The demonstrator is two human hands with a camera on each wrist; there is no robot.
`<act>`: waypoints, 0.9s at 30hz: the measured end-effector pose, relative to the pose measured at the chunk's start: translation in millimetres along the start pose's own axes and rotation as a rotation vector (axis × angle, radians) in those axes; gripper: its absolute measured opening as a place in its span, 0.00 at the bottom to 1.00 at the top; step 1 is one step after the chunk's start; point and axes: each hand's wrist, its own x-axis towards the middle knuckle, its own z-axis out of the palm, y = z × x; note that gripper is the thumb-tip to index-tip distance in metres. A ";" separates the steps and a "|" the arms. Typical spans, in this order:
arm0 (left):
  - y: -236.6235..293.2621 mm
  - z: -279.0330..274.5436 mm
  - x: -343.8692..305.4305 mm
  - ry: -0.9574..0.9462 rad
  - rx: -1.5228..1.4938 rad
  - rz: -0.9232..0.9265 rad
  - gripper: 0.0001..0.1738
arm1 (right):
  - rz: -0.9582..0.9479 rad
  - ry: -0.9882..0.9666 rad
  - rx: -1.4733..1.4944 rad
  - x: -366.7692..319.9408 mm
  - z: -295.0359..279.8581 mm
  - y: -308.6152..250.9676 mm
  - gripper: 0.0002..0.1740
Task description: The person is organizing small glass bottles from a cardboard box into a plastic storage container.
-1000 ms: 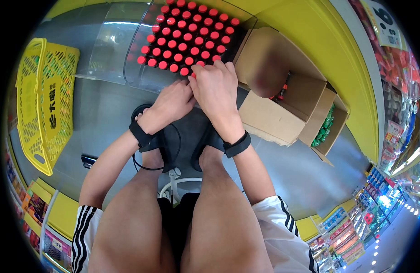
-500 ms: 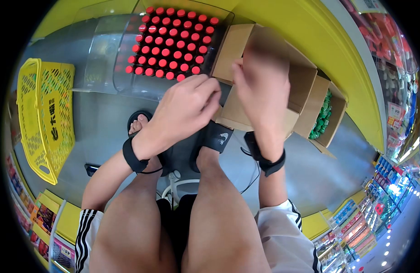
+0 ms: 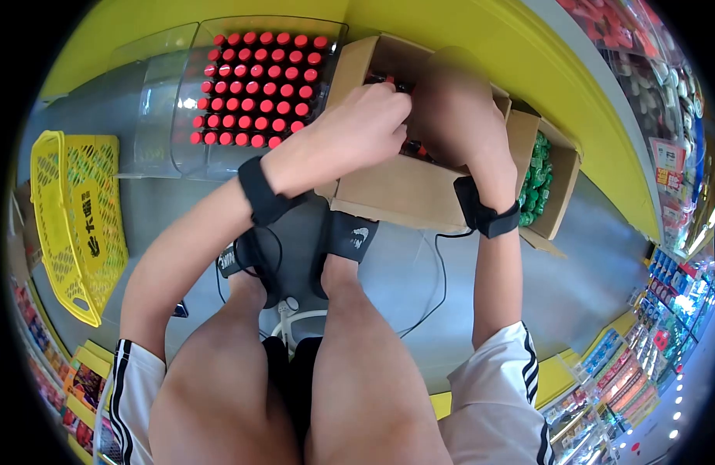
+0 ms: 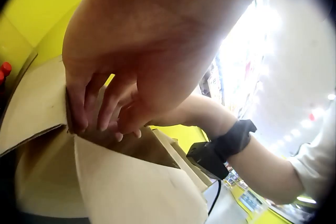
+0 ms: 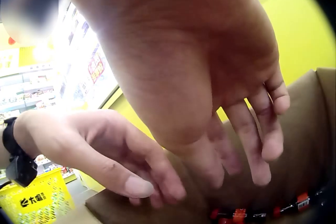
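Over the cardboard box (image 3: 396,186), my left hand (image 3: 357,128) reaches in with fingers pointing down; in the left wrist view that hand (image 4: 142,50) has loosely bent fingers and no item visible between them. My right hand (image 3: 470,128) is partly blurred in the head view. From the right wrist, the right hand (image 5: 199,77) hangs with relaxed, spread fingers above red-labelled dark bottles (image 5: 239,215) lying in the box. Rows of red-capped bottles (image 3: 249,105) stand upright in a clear bin (image 3: 160,97) left of the box.
A second box with green-wrapped items (image 3: 537,182) adjoins the first on the right. The yellow basket (image 3: 59,225) stands on the floor at the left. Both feet are below the boxes, with a cable (image 3: 442,287) hanging from the right wrist. Stocked shelves (image 3: 605,380) line the lower right.
Both hands have moved away from the red-capped bottles to the cardboard box, the right one first and then the left. The head view has shifted, so the bin appears farther left.
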 end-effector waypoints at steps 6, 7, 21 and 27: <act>17.5 -7.9 51.6 -0.336 0.017 -0.158 0.14 | 0.002 -0.241 0.053 26.5 3.1 14.3 0.16; 23.5 -12.6 58.8 -0.485 0.024 -0.266 0.16 | 0.041 -0.330 0.097 31.6 2.5 14.5 0.17; 4.1 39.0 127.7 -0.634 0.255 -0.241 0.23 | 0.235 -0.700 0.000 55.9 34.9 68.8 0.27; -12.8 72.8 142.7 -0.621 0.259 -0.253 0.22 | 0.323 -0.718 0.013 63.7 46.3 70.4 0.27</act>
